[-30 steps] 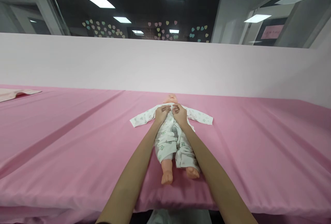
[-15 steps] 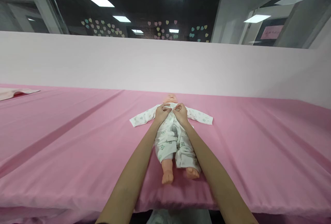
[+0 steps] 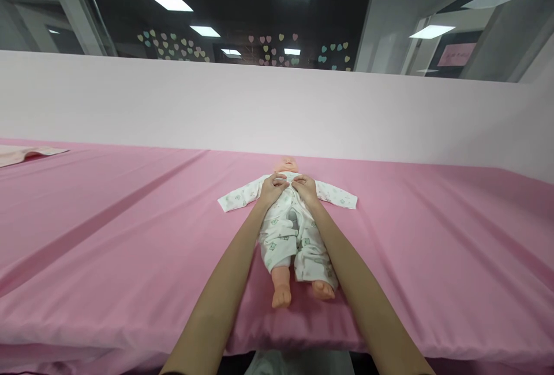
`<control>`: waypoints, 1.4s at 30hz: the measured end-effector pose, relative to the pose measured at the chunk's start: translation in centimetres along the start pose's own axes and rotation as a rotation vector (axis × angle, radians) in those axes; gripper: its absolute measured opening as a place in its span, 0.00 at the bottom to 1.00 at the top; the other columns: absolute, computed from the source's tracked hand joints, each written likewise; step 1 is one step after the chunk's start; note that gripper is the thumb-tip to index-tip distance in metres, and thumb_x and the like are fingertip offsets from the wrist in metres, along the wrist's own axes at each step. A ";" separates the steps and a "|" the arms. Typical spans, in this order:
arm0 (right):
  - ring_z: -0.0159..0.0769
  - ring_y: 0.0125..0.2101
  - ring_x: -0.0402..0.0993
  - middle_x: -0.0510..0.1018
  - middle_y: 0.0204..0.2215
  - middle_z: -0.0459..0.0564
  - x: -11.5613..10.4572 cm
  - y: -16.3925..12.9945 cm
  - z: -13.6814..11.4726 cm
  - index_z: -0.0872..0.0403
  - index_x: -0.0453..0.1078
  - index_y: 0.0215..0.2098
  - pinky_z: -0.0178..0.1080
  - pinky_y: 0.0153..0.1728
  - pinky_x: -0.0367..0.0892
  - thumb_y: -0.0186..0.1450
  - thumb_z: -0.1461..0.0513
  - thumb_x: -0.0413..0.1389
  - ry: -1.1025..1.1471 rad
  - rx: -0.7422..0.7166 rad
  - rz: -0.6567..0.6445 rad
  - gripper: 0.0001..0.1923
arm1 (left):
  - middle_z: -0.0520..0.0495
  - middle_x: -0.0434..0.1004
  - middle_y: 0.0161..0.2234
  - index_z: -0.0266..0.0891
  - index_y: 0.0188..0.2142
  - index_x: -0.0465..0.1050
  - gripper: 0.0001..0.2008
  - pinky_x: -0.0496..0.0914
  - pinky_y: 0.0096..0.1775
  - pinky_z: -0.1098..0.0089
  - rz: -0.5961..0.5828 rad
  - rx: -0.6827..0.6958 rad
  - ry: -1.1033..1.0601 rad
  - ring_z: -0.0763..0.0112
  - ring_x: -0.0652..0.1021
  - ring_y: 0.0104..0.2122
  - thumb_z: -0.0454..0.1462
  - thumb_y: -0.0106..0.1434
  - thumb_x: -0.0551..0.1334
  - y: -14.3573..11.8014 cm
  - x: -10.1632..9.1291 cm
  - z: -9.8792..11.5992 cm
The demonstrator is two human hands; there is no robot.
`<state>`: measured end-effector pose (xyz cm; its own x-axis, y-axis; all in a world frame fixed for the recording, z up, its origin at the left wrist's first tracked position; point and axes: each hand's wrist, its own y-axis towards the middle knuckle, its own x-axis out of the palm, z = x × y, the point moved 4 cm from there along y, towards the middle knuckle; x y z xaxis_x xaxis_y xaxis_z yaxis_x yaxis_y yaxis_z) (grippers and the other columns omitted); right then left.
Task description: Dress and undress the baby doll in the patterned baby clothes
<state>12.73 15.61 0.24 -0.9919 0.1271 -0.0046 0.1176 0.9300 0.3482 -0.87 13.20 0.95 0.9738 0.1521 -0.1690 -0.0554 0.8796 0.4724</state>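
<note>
A baby doll [image 3: 281, 293] lies on its back on the pink-covered table, its head away from me and bare feet towards me. It wears a white printed romper [image 3: 279, 236], whose sleeves spread out flat to both sides. On the left of the doll's chest, my left hand [image 3: 272, 189] has thumb and fingers closed on the romper's front. My right hand [image 3: 305, 188] mirrors it on the right side of the chest, fingers bent down and closed at the cloth. The fastening between the fingertips is too small to make out.
Pink cloth [image 3: 130, 236] with long creases covers the table. A folded pale pink fabric [image 3: 30, 154] lies at the far left edge. Behind the table stands a low white wall [image 3: 259, 104], with dark glass [image 3: 242, 6] above it bearing heart stickers.
My right hand's fingers have come down flatter onto the chest from a raised pinch. My left hand keeps nearly the same place. The doll has not visibly moved.
</note>
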 end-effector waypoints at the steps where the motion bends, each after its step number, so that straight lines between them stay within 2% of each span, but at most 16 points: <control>1: 0.30 0.21 0.68 0.73 0.20 0.43 -0.1 0.0 0.0 0.55 0.67 0.24 0.32 0.25 0.63 0.44 0.62 0.55 -0.011 -0.006 -0.010 0.07 | 0.49 0.76 0.26 0.35 0.34 0.70 0.12 0.68 0.32 0.72 -0.004 0.009 0.016 0.72 0.76 0.27 0.37 0.49 0.64 0.0 0.0 0.1; 4: 0.33 0.24 0.71 0.77 0.23 0.47 -0.1 -0.2 -0.2 0.56 0.70 0.25 0.35 0.28 0.66 0.47 0.61 0.55 -0.059 -0.041 -0.040 0.08 | 0.48 0.76 0.30 0.35 0.31 0.69 0.08 0.69 0.37 0.71 -0.014 0.049 0.069 0.72 0.76 0.31 0.34 0.49 0.63 -0.1 0.1 0.6; 7: 0.37 0.32 0.74 0.79 0.28 0.49 0.0 -0.8 -1.0 0.55 0.72 0.25 0.39 0.36 0.68 0.50 0.63 0.54 -0.127 -0.097 -0.045 0.06 | 0.47 0.76 0.32 0.36 0.30 0.70 0.04 0.69 0.41 0.69 -0.020 0.093 0.141 0.71 0.76 0.33 0.33 0.51 0.61 -0.4 0.1 1.1; 11: 0.39 0.38 0.74 0.79 0.33 0.51 0.1 -2.6 -1.9 0.54 0.74 0.28 0.43 0.45 0.65 0.53 0.65 0.53 -0.206 -0.136 -0.048 0.08 | 0.47 0.77 0.36 0.39 0.35 0.71 0.08 0.66 0.48 0.62 -0.039 0.156 0.266 0.66 0.75 0.39 0.32 0.54 0.58 -2.0 0.1 1.6; 14: 0.43 0.48 0.68 0.74 0.46 0.55 0.0 -4.9 -2.2 0.56 0.72 0.41 0.45 0.50 0.62 0.52 0.66 0.55 -0.308 -0.222 -0.074 0.18 | 0.46 0.75 0.44 0.40 0.41 0.71 0.12 0.63 0.52 0.59 -0.101 0.292 0.492 0.63 0.71 0.48 0.32 0.58 0.53 -4.3 0.4 2.2; 17: 0.43 0.57 0.57 0.64 0.55 0.58 -0.9 -7.2 -2.2 0.59 0.66 0.50 0.45 0.57 0.55 0.52 0.66 0.56 -0.430 -0.318 0.001 0.26 | 0.44 0.70 0.52 0.38 0.47 0.69 0.17 0.60 0.54 0.59 -0.167 0.412 0.696 0.62 0.67 0.54 0.30 0.62 0.48 -6.6 1.0 2.9; 19: 0.42 0.55 0.59 0.66 0.53 0.57 -1.6 -8.0 -2.0 0.58 0.68 0.47 0.44 0.57 0.55 0.52 0.66 0.56 -0.457 -0.311 0.070 0.23 | 0.43 0.71 0.51 0.37 0.49 0.67 0.18 0.61 0.54 0.60 -0.187 0.440 0.761 0.62 0.68 0.52 0.31 0.63 0.48 -7.5 1.2 3.5; 22: 0.39 0.48 0.66 0.71 0.44 0.53 -2.3 -8.2 -1.9 0.55 0.73 0.37 0.42 0.53 0.60 0.55 0.66 0.55 -0.471 -0.318 0.095 0.11 | 0.44 0.75 0.46 0.37 0.49 0.69 0.17 0.64 0.50 0.62 -0.206 0.431 0.803 0.62 0.71 0.46 0.33 0.63 0.48 -7.9 1.5 4.5; 26: 0.38 0.43 0.68 0.72 0.37 0.53 -3.0 -7.8 -2.1 0.55 0.72 0.28 0.41 0.49 0.62 0.56 0.66 0.52 -0.478 -0.332 0.167 0.06 | 0.44 0.77 0.41 0.37 0.47 0.71 0.16 0.64 0.48 0.63 -0.117 0.277 0.759 0.60 0.72 0.43 0.37 0.64 0.50 -7.4 1.6 5.2; 29: 0.37 0.37 0.69 0.71 0.33 0.53 -3.1 -7.9 -2.3 0.56 0.71 0.30 0.40 0.42 0.65 0.59 0.65 0.49 -0.457 -0.327 0.205 0.08 | 0.43 0.75 0.42 0.39 0.45 0.73 0.14 0.66 0.45 0.64 -0.029 0.149 0.721 0.61 0.73 0.41 0.38 0.63 0.53 -7.0 1.7 5.2; 31: 0.36 0.33 0.68 0.72 0.30 0.51 -3.0 -8.1 -2.4 0.56 0.70 0.31 0.40 0.39 0.65 0.60 0.63 0.48 -0.447 -0.323 0.187 0.09 | 0.43 0.73 0.42 0.40 0.43 0.73 0.13 0.67 0.42 0.65 -0.006 0.111 0.712 0.61 0.73 0.39 0.37 0.62 0.54 -6.9 1.9 5.0; 34: 0.35 0.31 0.69 0.75 0.28 0.49 -2.8 -8.3 -2.6 0.56 0.70 0.30 0.38 0.38 0.65 0.60 0.62 0.50 -0.391 -0.287 0.127 0.08 | 0.44 0.73 0.38 0.40 0.39 0.74 0.11 0.67 0.39 0.67 -0.015 0.146 0.640 0.64 0.74 0.35 0.36 0.61 0.55 -6.8 1.9 4.7; 37: 0.34 0.32 0.71 0.77 0.30 0.49 -2.9 -8.6 -2.9 0.55 0.71 0.30 0.37 0.38 0.66 0.59 0.61 0.52 -0.282 -0.267 0.097 0.07 | 0.47 0.76 0.35 0.40 0.37 0.75 0.09 0.67 0.37 0.69 -0.025 0.198 0.514 0.68 0.74 0.30 0.37 0.60 0.56 -6.9 1.8 4.7; 42: 0.33 0.35 0.73 0.78 0.34 0.49 -3.0 -9.2 -3.8 0.55 0.71 0.34 0.36 0.39 0.68 0.58 0.64 0.51 -0.257 -0.322 0.096 0.09 | 0.47 0.79 0.35 0.40 0.36 0.76 0.09 0.68 0.39 0.70 0.005 0.169 0.362 0.67 0.77 0.34 0.37 0.59 0.58 -7.1 1.3 4.7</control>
<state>14.43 5.39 0.62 -0.9280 0.3275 -0.1776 0.1469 0.7598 0.6334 1.86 5.04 1.48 0.8315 0.3316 -0.4457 0.0062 0.7967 0.6043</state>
